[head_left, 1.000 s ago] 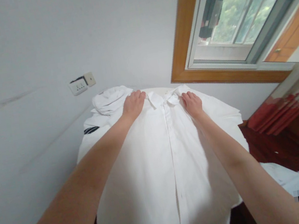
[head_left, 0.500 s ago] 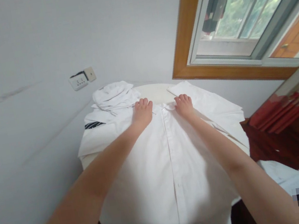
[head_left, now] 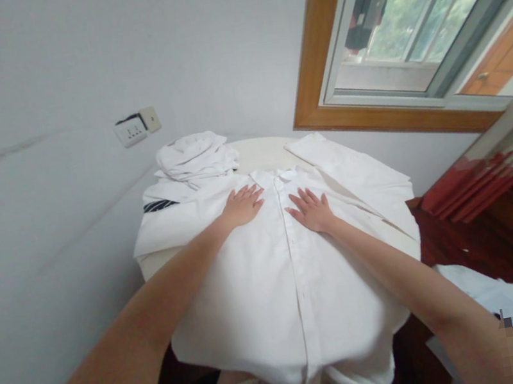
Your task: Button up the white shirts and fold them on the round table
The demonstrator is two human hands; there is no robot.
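Note:
A white button-up shirt [head_left: 261,282] lies spread front side up over a round pale table [head_left: 260,152], its collar at the far end and its hem hanging over the near edge. My left hand [head_left: 243,206] rests flat on the shirt just below the collar, left of the button strip, fingers spread. On the other side of the strip, my right hand [head_left: 312,210] lies open on the fabric, a little nearer to me. The right sleeve stretches out across the table toward the window side. Neither hand grips the cloth.
A folded pile of white clothing [head_left: 195,156] stands at the table's back left, with a dark striped piece [head_left: 159,205] near it. Behind are the wall and a socket [head_left: 131,132]. To the right are a wood-framed window [head_left: 313,119], a red-and-white curtain [head_left: 469,184] and more clothing [head_left: 476,290].
Both hands have left the collar and come toward me onto the shirt's upper front. Their curled fingers have opened out flat, and the collar is now uncovered.

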